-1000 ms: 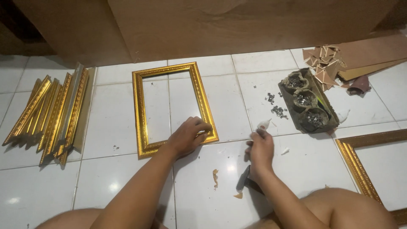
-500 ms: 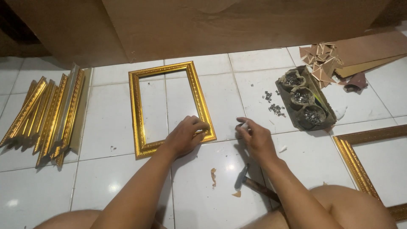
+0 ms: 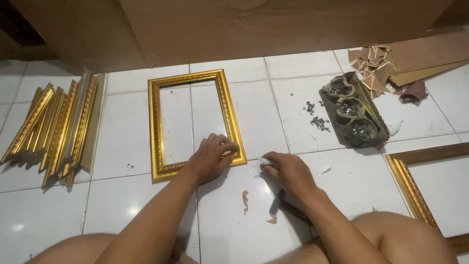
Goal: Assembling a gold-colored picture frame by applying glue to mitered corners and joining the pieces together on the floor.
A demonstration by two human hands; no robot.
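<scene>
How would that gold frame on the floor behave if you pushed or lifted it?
The gold frame lies flat on smooth white tiles, so a push would probably slide it, not tip it. It is thin, open moulding, so likely light. The left hand presses on its lower right corner, which hints it may shift or flex at the joints if lifted by one side.

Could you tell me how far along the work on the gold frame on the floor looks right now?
Done: the gold frame lies joined as a full rectangle. In hand: the left hand presses its near right corner while the right hand holds a tool beside it. Left: loose gold mouldings lie stacked unjoined.
</scene>
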